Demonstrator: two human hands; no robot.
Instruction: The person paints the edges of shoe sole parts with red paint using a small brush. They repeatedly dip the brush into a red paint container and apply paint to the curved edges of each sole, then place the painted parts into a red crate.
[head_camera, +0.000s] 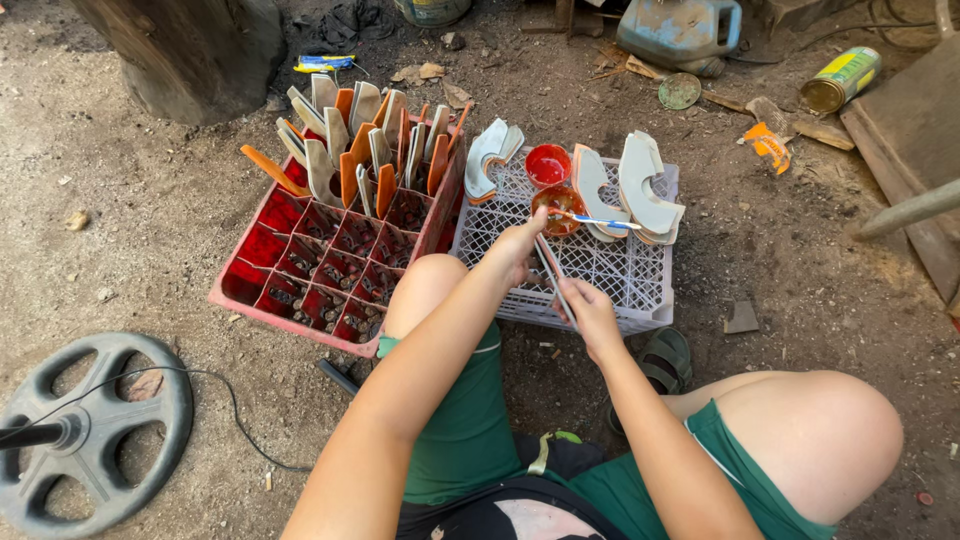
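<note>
where the white crate (600, 270) sits, left hand (518, 243) gripping a brush (600, 221) over the paint bowl (558, 207), right hand (590, 312) gripping a curved strip (552, 277).

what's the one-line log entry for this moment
left hand: holds brush at red paint cup | right hand: holds flat strip | under them: white crate | beside: red crate

Compartment crate (300, 262) left of mesh crate (610, 262) holding bowl (557, 207)
</note>
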